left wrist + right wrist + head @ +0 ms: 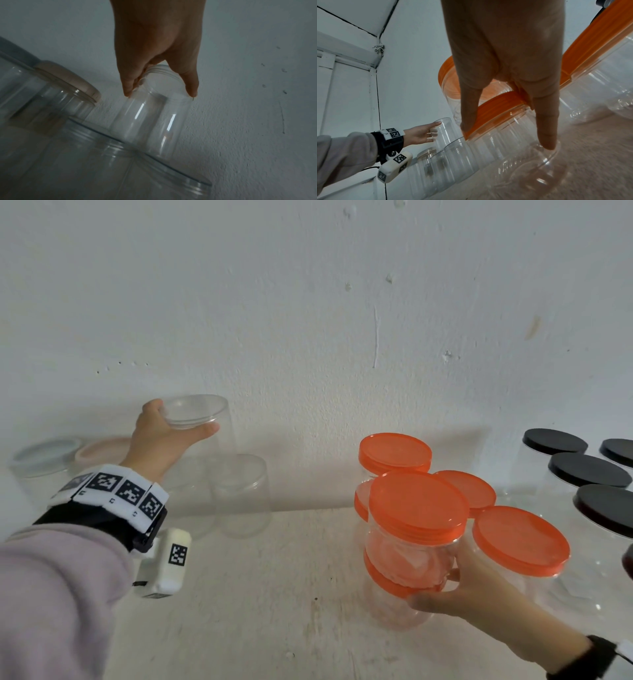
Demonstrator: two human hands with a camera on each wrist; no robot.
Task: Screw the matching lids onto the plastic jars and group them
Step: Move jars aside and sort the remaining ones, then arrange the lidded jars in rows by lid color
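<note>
**Stacked jar and top-heavy clear jar both at risk of tipping**

The right hand [455, 594] curls its fingers and thumb round a clear plastic jar with an orange screw lid [416, 537], which sits stacked on another orange-lidded jar [394, 601] at the front of the orange group. Off centre, it could slide off and knock its neighbours.

The left hand [161, 436] pinches the rim of a tall clear lidless jar [205, 422] by the wall; pulled askew, it could topple nearby clear jars [241, 494].

Visible: six orange lids and four black lids [589, 470]. The clear jars are too faint to count.
</note>
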